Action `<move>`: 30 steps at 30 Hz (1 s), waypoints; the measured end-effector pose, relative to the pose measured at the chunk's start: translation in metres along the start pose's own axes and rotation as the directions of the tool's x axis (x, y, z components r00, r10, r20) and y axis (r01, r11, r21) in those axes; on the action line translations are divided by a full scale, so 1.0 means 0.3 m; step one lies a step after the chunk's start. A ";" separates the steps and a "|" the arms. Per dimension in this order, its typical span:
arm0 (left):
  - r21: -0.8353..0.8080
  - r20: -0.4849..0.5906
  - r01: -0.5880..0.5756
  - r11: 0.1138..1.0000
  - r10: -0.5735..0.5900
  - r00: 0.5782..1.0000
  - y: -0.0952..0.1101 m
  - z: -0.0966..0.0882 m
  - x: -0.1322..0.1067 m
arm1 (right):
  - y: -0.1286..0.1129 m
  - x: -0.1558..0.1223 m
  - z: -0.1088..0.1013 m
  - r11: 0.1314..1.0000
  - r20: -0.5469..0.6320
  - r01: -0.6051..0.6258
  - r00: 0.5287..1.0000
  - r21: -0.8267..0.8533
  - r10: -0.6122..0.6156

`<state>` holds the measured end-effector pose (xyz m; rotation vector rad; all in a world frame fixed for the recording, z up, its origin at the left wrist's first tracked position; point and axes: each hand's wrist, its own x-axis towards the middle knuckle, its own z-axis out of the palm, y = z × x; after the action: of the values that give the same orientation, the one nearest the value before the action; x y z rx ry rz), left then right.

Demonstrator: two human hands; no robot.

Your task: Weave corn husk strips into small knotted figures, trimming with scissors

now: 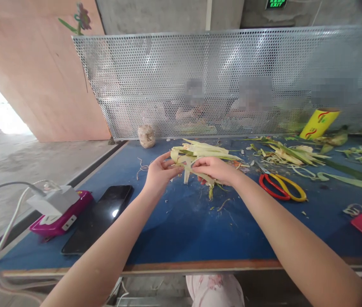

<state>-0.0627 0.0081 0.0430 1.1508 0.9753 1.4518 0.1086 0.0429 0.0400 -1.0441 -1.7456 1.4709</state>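
My left hand [159, 171] pinches one side of a pale corn husk [186, 169], thumb and fingers closed around it. The other side is gripped by my right hand [217, 169], whose fingers curl over so that their tips are partly hidden. A thin greenish end hangs below the right hand. Just behind both hands lies a heap of pale yellow-green husk strips [205, 149]; I cannot tell whether some of it is also held. Scissors [283, 186] with one red and one yellow handle rest to the right of my right forearm.
More husks and leaves [293, 155] are spread along the back right, near a yellow tube [320, 123]. A wrapped roll [146, 136] stands before the perforated metal screen [155, 85], with people behind. At left are a phone [99, 219] and a magenta power strip [61, 217] with cables.
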 end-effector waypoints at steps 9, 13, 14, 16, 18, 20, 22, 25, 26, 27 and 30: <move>0.116 -0.034 -0.048 0.992 0.052 0.998 -0.003 0.003 -0.009 | -0.019 -0.035 -0.054 0.981 0.183 -0.180 0.969 0.074 0.164; 0.092 -0.093 -0.043 0.995 0.052 0.994 -0.004 0.002 -0.002 | -0.028 -0.041 -0.043 0.994 0.191 0.001 0.981 0.109 -0.022; 0.088 -0.096 -0.038 0.995 0.046 0.994 -0.005 0.001 0.000 | -0.027 -0.038 -0.038 0.993 0.177 0.039 0.982 0.113 -0.059; 0.084 -0.084 -0.023 0.996 0.030 0.996 -0.010 -0.002 0.005 | -0.023 -0.031 -0.028 0.991 0.171 0.090 0.980 0.098 -0.105; 0.084 -0.057 -0.012 0.996 0.017 0.998 -0.017 -0.004 0.008 | -0.021 -0.024 -0.023 0.988 0.183 0.130 0.973 0.083 -0.143; 0.088 -0.038 -0.008 0.996 0.011 0.999 -0.024 -0.005 0.009 | -0.020 -0.020 -0.022 0.980 0.183 0.184 0.963 0.080 -0.196; 0.081 -0.033 0.001 0.997 0.002 0.999 -0.030 -0.004 0.009 | -0.021 -0.017 -0.025 0.964 0.140 0.254 0.955 0.073 -0.262; 0.068 -0.026 0.015 0.998 -0.014 1.000 -0.036 -0.002 0.010 | -0.020 -0.014 -0.031 0.945 0.029 0.326 0.945 0.024 -0.327; 0.067 -0.025 0.017 0.998 -0.016 1.000 -0.038 -0.001 0.010 | -0.019 -0.012 -0.032 0.941 -0.002 0.339 0.941 0.009 -0.339; 0.065 -0.022 0.018 0.998 -0.017 1.000 -0.039 -0.001 0.010 | -0.018 -0.011 -0.033 0.937 -0.024 0.348 0.937 -0.002 -0.348; 0.021 0.011 0.040 0.999 -0.040 0.999 -0.041 -0.001 0.011 | -0.015 -0.011 -0.032 0.929 -0.052 0.370 0.928 -0.002 -0.369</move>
<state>-0.0605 0.0135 0.0316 1.1472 1.0021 1.4046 0.1176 0.0445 0.0462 -0.6917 -1.7805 1.2007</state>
